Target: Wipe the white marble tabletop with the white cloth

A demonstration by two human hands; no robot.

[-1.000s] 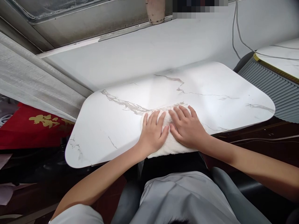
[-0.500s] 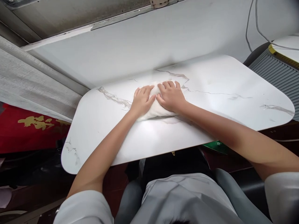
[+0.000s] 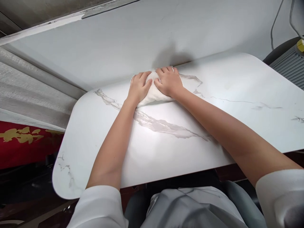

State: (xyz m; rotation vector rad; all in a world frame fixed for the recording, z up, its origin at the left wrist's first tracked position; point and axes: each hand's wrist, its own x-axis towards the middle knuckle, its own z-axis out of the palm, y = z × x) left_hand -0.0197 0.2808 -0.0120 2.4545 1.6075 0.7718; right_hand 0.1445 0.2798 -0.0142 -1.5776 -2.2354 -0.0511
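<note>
A pale wall (image 3: 118,41) fills the background at twelve o'clock. Below it spreads a white veined table (image 3: 171,158), with a curtain (image 3: 35,85) at ten o'clock, red fabric (image 3: 21,148) at nine and a grey ribbed panel (image 3: 288,71) at two. The white cloth (image 3: 155,95) lies bunched on the table near its far edge, towards eleven o'clock from the middle. The left hand (image 3: 139,85) covers the cloth's nine o'clock side, the right hand (image 3: 169,81) its three o'clock side. Fingers of both hands curl over the cloth, holding it down rather than clenched tight; the thumbs point inward, apart, with cloth showing between.

The wall stands just beyond the fingertips, so pushing further towards twelve could knock the knuckles or jam the cloth against it. Uneven pressure could make the cloth fold under or slip from one palm.
</note>
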